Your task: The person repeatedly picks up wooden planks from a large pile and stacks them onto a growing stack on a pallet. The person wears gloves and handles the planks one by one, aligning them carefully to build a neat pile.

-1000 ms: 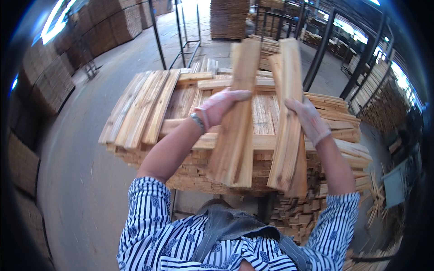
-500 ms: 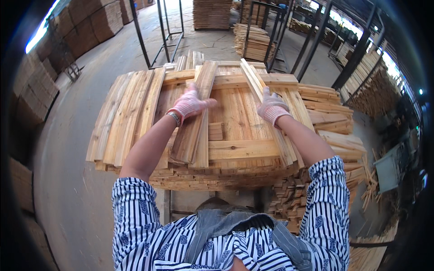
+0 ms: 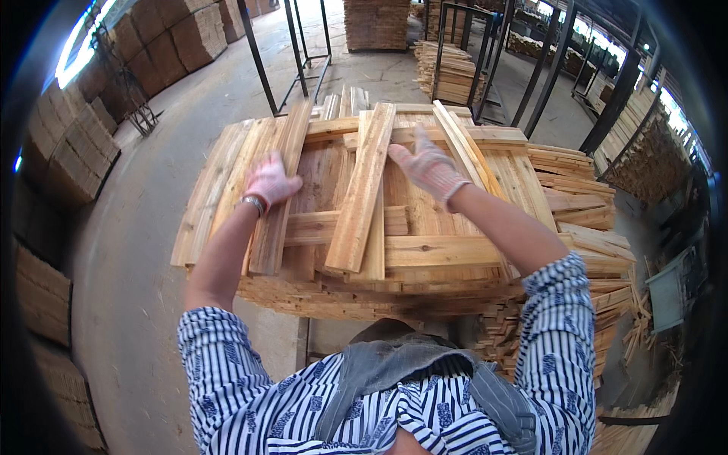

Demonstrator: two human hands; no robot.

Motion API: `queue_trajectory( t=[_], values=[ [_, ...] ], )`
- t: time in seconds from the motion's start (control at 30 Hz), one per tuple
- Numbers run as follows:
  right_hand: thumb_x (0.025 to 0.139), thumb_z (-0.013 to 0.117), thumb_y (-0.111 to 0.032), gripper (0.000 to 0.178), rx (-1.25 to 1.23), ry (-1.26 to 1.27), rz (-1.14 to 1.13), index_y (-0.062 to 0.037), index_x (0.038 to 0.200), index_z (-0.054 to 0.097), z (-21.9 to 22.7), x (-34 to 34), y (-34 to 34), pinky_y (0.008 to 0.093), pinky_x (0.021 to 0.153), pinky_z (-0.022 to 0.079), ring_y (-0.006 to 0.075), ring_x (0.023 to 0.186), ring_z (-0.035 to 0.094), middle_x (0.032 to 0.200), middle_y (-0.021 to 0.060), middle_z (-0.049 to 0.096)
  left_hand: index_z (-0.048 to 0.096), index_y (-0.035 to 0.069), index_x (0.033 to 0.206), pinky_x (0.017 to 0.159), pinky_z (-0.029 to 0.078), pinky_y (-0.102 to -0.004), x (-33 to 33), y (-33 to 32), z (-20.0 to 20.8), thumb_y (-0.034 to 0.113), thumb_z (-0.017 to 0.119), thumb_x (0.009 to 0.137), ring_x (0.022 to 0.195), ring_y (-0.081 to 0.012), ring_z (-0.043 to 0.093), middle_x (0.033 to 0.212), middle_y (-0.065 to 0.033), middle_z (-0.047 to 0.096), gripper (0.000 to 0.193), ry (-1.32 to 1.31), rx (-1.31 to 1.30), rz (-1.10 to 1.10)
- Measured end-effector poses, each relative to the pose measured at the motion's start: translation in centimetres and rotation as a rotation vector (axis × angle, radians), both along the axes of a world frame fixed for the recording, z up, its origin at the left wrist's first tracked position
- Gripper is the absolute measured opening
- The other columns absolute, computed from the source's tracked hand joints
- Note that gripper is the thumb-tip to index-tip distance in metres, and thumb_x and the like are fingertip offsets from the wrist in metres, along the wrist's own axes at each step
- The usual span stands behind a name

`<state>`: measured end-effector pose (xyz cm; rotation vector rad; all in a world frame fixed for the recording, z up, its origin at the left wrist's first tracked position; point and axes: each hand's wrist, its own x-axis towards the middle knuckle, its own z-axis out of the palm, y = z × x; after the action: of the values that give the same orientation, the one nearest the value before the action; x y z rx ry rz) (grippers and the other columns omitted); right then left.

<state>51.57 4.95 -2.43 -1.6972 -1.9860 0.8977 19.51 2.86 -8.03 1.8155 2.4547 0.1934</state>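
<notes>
My left hand [image 3: 271,178], in a pale pink glove, lies across a long wooden board [image 3: 274,227] beside the row of boards at the left, gripping it by its edges. Gloved too, my right hand [image 3: 428,165] is open, its fingers apart over the pile, with the thumb close to the right edge of a middle board [image 3: 364,189]. That board lies slanted over another one. Two narrow strips [image 3: 460,140] rest slanted just beyond my right hand. Crosswise boards [image 3: 436,250] run underneath.
A row of boards [image 3: 220,182] covers the pile's left side. More wood stacks [image 3: 576,201] stand at the right. Black metal frames [image 3: 303,57] rise behind the pile, and a tall stack [image 3: 375,26] stands farther back. Concrete floor [image 3: 125,250] stretches along the left.
My left hand has moved left with a board, bringing it from the middle to the left row. My right hand has left the slanted strips and come toward the middle board.
</notes>
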Motion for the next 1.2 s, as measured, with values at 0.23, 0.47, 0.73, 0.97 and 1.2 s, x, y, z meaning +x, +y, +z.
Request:
queue_trajectory(
  t=[0.23,0.47,0.73,0.97,1.2],
  values=[
    [0.097,0.055,-0.043,0.049,-0.24,0.363,-0.31,-0.0045,0.126,0.045,-8.0,-7.2,3.3,0.0464,0.094,0.047,0.0304,0.111,0.062,0.125,0.0166,0.061,0.033,0.002,0.153,0.12,0.021,-0.0489,0.2,0.8,-2.1,0.053,0.055,0.092,0.148,-0.0384,0.029,0.158,-0.0241,0.033,0.082,0.116,-0.04,-0.084],
    [0.092,0.069,-0.033,0.057,-0.303,0.641,-0.144,0.0044,0.127,0.044,-6.7,-11.3,3.7,0.0425,0.083,0.06,0.0302,0.103,0.068,0.116,0.0219,0.064,0.054,0.007,0.138,0.113,0.034,-0.0455,-4.3,-0.9,-3.3,0.042,0.046,0.099,0.135,-0.0344,0.046,0.145,-0.0179,0.051,0.053,0.099,0.245,-0.184],
    [0.097,0.06,-0.042,0.065,-0.043,0.08,0.437,0.0026,0.142,0.045,-10.9,-16.6,4.6,0.0431,0.104,0.047,0.0333,0.129,0.052,0.138,0.0251,0.053,0.058,0.004,0.132,0.115,0.035,-0.0447,-3.5,0.7,-4.7,0.034,0.046,0.099,0.135,-0.0358,0.047,0.141,-0.0193,0.056,0.046,0.081,0.308,-0.201],
    [0.085,0.063,-0.061,0.099,0.359,-0.488,0.131,0.0049,0.152,0.029,-0.1,-1.3,4.5,0.0414,0.112,0.04,0.0354,0.14,0.042,0.146,0.0306,0.045,0.06,0.005,0.129,0.112,0.039,-0.0439,-7.2,-0.1,-6.3,0.028,0.049,0.098,0.132,-0.0363,0.05,0.139,-0.0202,0.057,0.041,0.068,0.383,-0.187],
    [0.078,0.077,-0.041,0.107,-0.049,-0.448,-0.219,0.0012,0.157,0.021,-2.5,15.1,3.5,0.0369,0.108,0.043,0.031,0.13,0.053,0.144,0.0267,0.05,0.057,0.005,0.133,0.111,0.039,-0.044,-4.2,1.1,-5.3,0.028,0.047,0.099,0.132,-0.0354,0.049,0.141,-0.0185,0.055,0.043,0.081,0.312,-0.206]
  ],
)
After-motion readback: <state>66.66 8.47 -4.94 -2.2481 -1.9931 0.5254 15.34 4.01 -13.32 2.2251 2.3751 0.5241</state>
